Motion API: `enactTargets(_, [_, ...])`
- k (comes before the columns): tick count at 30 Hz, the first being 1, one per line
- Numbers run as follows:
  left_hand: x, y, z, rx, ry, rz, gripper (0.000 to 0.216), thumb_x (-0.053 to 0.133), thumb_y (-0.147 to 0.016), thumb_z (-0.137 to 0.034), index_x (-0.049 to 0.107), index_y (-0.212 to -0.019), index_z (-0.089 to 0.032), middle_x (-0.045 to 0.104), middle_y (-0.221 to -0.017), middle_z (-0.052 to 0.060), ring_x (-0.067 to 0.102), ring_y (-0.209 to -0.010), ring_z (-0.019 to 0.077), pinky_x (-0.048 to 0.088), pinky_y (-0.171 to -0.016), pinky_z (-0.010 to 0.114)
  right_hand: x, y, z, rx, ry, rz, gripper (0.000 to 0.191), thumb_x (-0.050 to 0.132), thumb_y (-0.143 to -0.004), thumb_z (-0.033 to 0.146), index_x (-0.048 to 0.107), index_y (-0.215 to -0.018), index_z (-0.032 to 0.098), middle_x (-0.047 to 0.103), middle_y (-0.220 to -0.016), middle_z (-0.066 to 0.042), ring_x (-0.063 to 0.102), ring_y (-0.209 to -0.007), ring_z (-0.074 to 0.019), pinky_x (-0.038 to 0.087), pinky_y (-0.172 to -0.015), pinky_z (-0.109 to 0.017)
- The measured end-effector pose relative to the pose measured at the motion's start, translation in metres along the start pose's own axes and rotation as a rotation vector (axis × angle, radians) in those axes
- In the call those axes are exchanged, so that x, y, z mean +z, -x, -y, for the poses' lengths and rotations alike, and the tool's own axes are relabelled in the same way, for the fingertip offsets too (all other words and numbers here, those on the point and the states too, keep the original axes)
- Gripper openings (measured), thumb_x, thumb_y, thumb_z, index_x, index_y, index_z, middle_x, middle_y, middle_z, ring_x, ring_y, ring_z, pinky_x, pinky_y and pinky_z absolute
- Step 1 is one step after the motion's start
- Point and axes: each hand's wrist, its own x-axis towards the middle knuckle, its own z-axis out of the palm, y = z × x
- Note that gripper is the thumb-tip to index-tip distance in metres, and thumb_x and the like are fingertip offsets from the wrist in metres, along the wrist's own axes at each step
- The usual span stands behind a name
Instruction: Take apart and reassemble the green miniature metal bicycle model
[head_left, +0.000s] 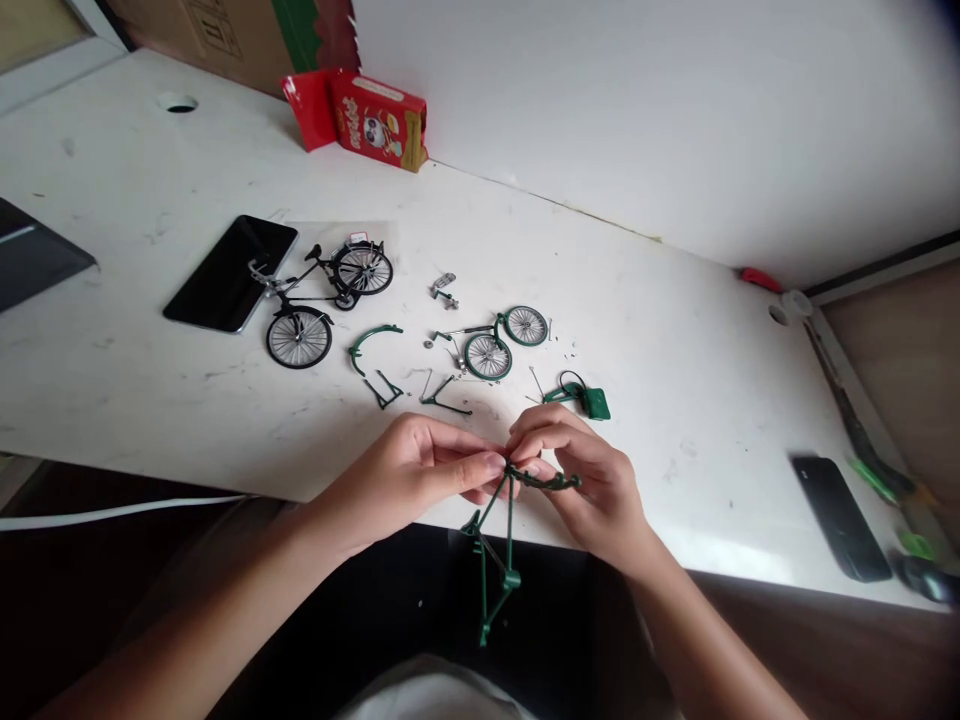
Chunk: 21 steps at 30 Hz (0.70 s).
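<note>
the left hand [435,465] pinches one end of a green frame [511,578], the right hand [592,475] curled round the same end; the frame hangs over the counter [675,460]'s near edge. beyond lie green wheels [488,356], a black bike [346,299] and, just beside it, a phone [229,275].

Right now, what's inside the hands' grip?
One end of the frame, between left hand and right hand; a curved bar shows beside it. What they cover can't be seen.
</note>
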Motion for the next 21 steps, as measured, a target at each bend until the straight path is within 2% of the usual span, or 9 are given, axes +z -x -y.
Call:
enactTargets(7, [0.0,0.004,-0.003,-0.042,0.03,0.051,0.028,0.083,-0.094,-0.042,0.089,-0.11,-0.019,0.084,-0.091,0.01,0.078,-0.087,0.0224,0.066,-0.085,0.034,0.002,0.003,0.004,-0.008,0.035,-0.036,0.018,0.07,-0.101,0.02,0.077,-0.11,0.035,0.069,-0.102,-0.006,0.066,-0.1,-0.0276,0.056,-0.086,-0.049])
enactTargets(21, [-0.004,-0.003,-0.001,-0.123,0.143,0.043,0.032,0.085,-0.092,-0.047,0.09,-0.103,-0.018,0.085,-0.092,0.011,0.081,-0.087,0.0244,0.068,-0.082,0.034,-0.007,-0.008,-0.007,0.261,-0.185,0.102,0.004,0.075,-0.101,0.032,0.078,-0.101,0.029,0.068,-0.1,-0.005,0.068,-0.091,-0.0209,0.059,-0.083,-0.04])
